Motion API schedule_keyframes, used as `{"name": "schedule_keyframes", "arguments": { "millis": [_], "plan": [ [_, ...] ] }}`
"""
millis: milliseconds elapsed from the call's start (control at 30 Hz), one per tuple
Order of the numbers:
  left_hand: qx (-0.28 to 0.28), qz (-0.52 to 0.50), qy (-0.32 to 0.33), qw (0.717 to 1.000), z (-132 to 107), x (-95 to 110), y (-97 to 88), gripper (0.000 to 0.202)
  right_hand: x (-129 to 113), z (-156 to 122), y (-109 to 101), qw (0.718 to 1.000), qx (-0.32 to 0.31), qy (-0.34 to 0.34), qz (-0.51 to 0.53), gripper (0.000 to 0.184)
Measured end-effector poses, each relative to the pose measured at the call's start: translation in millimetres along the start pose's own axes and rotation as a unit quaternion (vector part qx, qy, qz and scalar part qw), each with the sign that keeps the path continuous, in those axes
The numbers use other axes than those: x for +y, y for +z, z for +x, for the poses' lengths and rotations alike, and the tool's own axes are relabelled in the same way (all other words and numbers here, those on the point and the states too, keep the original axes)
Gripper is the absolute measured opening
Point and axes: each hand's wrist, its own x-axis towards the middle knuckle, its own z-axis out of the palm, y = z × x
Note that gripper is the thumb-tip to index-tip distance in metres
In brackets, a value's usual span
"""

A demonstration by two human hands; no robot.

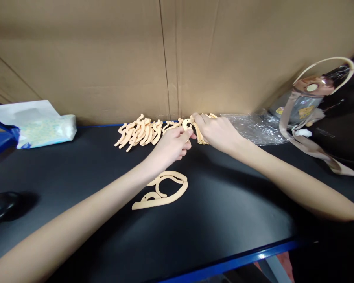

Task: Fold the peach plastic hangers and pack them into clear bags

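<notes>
My left hand [177, 142] is closed, thumb and fingers pinching a beige hook-shaped hanger piece [187, 123]. Right beside it, my right hand [216, 131] bends down over a stack of beige curved hanger arms [200, 137]; its fingers curl at the top of the same hook piece, and their far side is hidden. Left of the hands lies a loose pile of beige curved pieces [141, 131]. A few hook pieces [171, 125] sit between pile and hands, partly covered. Nearer to me, a beige folding hanger [172, 199] lies flat, partly behind my left forearm.
Crumpled clear plastic film [250, 127] lies right of the stack, near a clear bottle [303, 104] with handle and strap. A white-and-blue packet [47, 129] stands at the left, with a black mouse-like object [2, 206] nearer. Cardboard [120, 59] walls the black table's [238, 220] back.
</notes>
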Motion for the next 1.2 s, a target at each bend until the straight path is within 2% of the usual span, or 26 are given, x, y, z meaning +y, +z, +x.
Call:
{"name": "schedule_keyframes", "arguments": {
  "millis": [100, 200, 267, 333, 400, 433, 533, 633, 733, 800, 967, 1033, 1067, 1100, 1200],
  "plan": [
    [0.024, 0.061, 0.035, 0.997, -1.8, -11.9, 4.5, 0.016, 9.8, 9.5, -4.2, 0.987, -0.027, 0.045, 0.15, 0.023],
    [0.032, 0.132, 0.048, 0.99, -2.7, -14.6, -7.8, 0.016, 26.6, 21.7, -5.0, 0.965, -0.013, 0.098, 0.244, 0.034],
    [0.056, 0.168, 0.052, 0.983, -2.3, -8.4, -28.4, 0.02, 34.8, 28.9, 0.5, 0.968, -0.006, 0.136, 0.21, 0.037],
    [0.107, 0.197, 0.049, 0.973, -2.0, 0.2, -55.5, 0.023, 37.6, 34.8, 10.0, 0.975, -0.018, 0.161, 0.152, 0.037],
    [0.2, 0.241, 0.022, 0.949, -2.3, 5.3, -83.5, 0.024, 36.0, 39.7, 20.5, 0.977, -0.033, 0.175, 0.117, 0.038],
    [0.226, 0.251, 0.013, 0.941, -2.5, 5.1, -96.2, 0.025, 34.3, 42.1, 25.2, 0.977, -0.037, 0.181, 0.109, 0.039],
    [0.283, 0.266, -0.02, 0.921, -1.5, -7.1, -125.2, 0.034, 29.5, 49.6, 36.7, 0.976, -0.041, 0.198, 0.085, 0.039],
    [0.289, 0.298, -0.058, 0.908, 2.3, -26.8, -139.1, 0.038, 28.2, 57.1, 47.3, 0.977, -0.047, 0.2, 0.061, 0.034],
    [0.268, 0.35, -0.075, 0.895, 5.2, -39.1, -142.1, 0.031, 29.5, 61.1, 56.7, 0.979, -0.054, 0.189, 0.047, 0.03],
    [0.259, 0.387, -0.077, 0.882, 4.8, -40.2, -140.5, 0.03, 29.1, 60.0, 57.9, 0.982, -0.052, 0.178, 0.043, 0.03],
    [0.268, 0.439, -0.059, 0.856, -7.7, -27.4, -127.8, 0.033, 8.1, 39.1, 34.9, 0.991, -0.021, 0.115, 0.066, 0.036],
    [0.267, 0.444, -0.047, 0.854, -15.3, -22.0, -119.6, 0.033, -10.2, 23.3, 22.9, 0.993, -0.023, 0.047, 0.106, 0.037],
    [0.262, 0.444, -0.039, 0.856, -18.7, -20.1, -115.1, 0.033, -20.4, 14.7, 18.6, 0.986, -0.023, -0.014, 0.167, 0.038],
    [0.256, 0.444, -0.031, 0.858, -21.6, -18.8, -110.6, 0.033, -30.7, 6.1, 15.6, 0.973, -0.028, -0.063, 0.22, 0.041],
    [0.219, 0.433, -0.009, 0.874, -26.1, -17.8, -98.4, 0.031, -56.0, -14.9, 14.2, 0.932, -0.049, -0.152, 0.325, 0.047]
  ]
}}
